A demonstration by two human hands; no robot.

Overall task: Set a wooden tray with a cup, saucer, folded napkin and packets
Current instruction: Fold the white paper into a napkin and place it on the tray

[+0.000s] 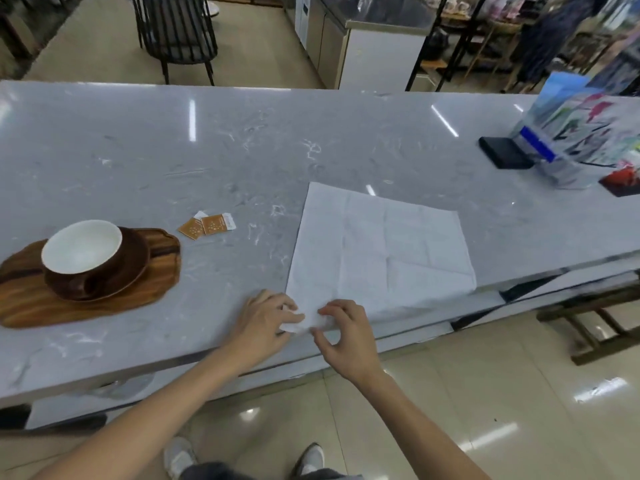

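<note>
A white napkin (381,247) lies spread flat on the grey marble counter (207,150), its near corner at the counter's front edge. My left hand (265,318) and my right hand (346,336) both pinch that near corner, the left from the left side, the right from the right. On the left, a wooden tray (152,275) carries a brown saucer (133,268) with a brown cup (83,249), white inside, on it. Two brown packets (207,227) lie on the counter between tray and napkin.
At the counter's right end stand a clear brochure holder (581,133) with colourful leaflets, a black box (504,152) and a red item (623,180). Beyond the counter are a black chair (176,32) and a steel cabinet (363,46). A wooden bench (595,320) stands at lower right.
</note>
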